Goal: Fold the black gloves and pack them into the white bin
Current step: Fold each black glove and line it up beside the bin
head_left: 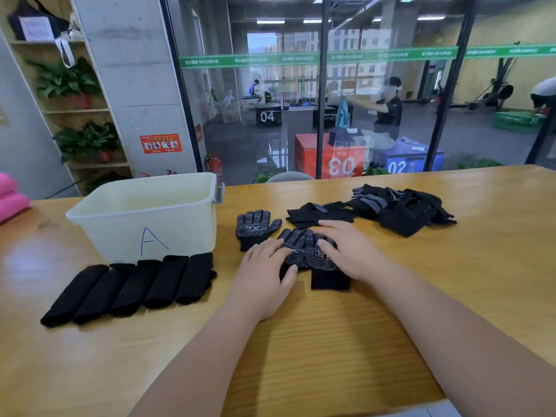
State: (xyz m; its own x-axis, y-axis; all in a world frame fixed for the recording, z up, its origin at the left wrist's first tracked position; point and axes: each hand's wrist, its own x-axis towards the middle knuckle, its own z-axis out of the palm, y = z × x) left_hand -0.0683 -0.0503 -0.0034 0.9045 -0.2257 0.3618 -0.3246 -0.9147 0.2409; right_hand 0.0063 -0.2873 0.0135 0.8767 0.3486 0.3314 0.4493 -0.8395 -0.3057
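Currently white bin [144, 218] looks empty; both hands flat on gloves [310, 254].

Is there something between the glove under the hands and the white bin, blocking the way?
One flat glove lies on the table between the pressed glove and the bin. The bin is open on top; lifting over it should work.

A gym or fitness studio: behind the glass partition [376, 115] stand numbered plyo boxes [329, 158] and exercise equipment, with a green "MAXIMUM" strip [270, 59] across the glass, beyond the wooden worktop [331, 341].
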